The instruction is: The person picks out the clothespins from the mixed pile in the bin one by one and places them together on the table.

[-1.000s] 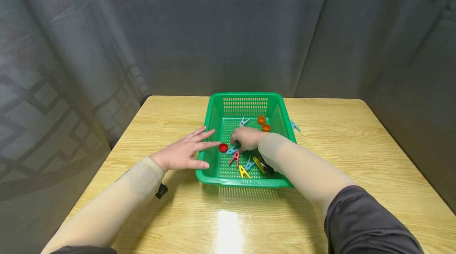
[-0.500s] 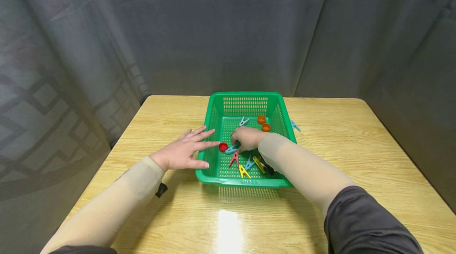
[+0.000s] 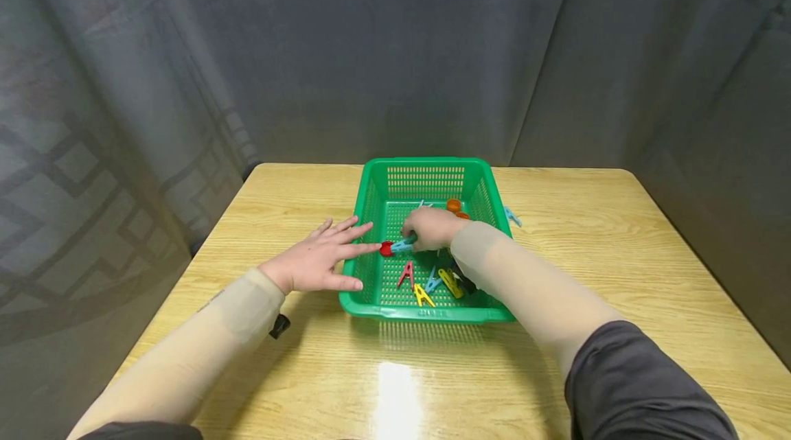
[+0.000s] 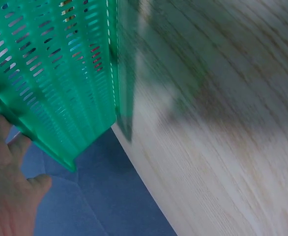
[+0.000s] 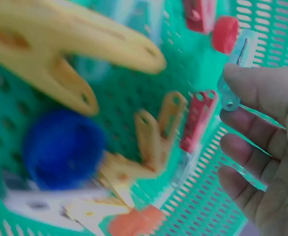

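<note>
Inside the green plastic basket (image 3: pixel 426 315), my right hand (image 3: pixel 432 228) pinches a light blue clothespin (image 5: pixel 247 45) between thumb and forefinger. The clothespin's far end overlaps a red bottle cap (image 3: pixel 386 250) in the head view. My left hand (image 3: pixel 318 265) is spread with straight fingers at the basket's left rim; in the left wrist view the fingers (image 4: pixel 18 147) lie against the rim's edge. Below the right hand lie a red clothespin (image 3: pixel 406 275), yellow clothespins (image 3: pixel 423 296) and another blue clothespin (image 3: pixel 432 281).
Two orange caps (image 3: pixel 454 205) sit towards the basket's back right, partly behind the right hand. A blue cap (image 5: pixel 60 147) shows among clothespins in the right wrist view. One blue clothespin (image 3: pixel 512 217) lies on the wooden table (image 3: pixel 587 241), right of the basket. Grey curtains surround the table.
My right hand has risen slightly and moved a little away from me, lifting the light blue clothespin away from the red one. My left hand stays nearly in place.
</note>
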Available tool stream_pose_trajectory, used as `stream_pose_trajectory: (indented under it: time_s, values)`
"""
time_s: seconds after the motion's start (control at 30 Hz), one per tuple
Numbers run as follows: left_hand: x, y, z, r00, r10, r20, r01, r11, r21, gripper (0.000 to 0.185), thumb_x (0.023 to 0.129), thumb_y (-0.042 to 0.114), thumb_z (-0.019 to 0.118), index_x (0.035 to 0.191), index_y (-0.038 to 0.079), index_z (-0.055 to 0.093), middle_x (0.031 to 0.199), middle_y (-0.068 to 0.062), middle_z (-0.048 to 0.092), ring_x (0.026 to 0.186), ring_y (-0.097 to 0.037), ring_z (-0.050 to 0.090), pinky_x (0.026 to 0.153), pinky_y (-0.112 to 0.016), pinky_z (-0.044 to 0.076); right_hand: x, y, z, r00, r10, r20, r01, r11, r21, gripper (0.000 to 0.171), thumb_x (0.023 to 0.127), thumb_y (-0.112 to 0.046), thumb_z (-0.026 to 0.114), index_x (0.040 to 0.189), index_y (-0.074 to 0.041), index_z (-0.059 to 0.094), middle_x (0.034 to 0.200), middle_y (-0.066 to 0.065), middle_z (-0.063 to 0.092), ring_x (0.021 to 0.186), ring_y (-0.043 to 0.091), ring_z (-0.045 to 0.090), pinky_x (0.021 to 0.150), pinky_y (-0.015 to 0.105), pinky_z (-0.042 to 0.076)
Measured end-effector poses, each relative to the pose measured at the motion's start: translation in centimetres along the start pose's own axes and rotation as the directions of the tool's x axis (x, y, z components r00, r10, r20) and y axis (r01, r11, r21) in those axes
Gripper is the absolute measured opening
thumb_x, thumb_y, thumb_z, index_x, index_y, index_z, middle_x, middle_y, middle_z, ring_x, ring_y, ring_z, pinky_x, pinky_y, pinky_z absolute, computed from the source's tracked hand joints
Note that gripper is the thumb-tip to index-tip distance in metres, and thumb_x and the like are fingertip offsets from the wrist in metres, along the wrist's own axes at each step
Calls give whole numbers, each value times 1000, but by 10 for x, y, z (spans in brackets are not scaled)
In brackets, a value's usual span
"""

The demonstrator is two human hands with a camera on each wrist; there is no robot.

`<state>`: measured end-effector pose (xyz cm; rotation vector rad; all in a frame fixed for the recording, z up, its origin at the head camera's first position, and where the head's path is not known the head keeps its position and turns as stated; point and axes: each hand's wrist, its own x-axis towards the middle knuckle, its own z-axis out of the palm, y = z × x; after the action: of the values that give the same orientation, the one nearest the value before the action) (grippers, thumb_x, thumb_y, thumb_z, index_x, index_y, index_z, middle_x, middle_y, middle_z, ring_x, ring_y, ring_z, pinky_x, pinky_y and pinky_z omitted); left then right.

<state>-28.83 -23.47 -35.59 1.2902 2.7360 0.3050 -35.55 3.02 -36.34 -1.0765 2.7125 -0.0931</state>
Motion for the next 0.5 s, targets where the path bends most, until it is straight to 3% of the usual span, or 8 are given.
stream_pose_trajectory:
  time_s: [0.5]
  values:
    - [0, 0, 2, 1000, 13, -22, -13, 1000, -14, 71, 86, 61, 58, 147, 29, 42, 160, -4, 19, 147, -29, 5, 111, -63, 10, -29, 13, -49, 993, 94, -76, -88, 993, 75, 28, 88, -20, 67, 113, -8, 69, 115, 7, 65, 105, 24, 60, 89, 42, 49]
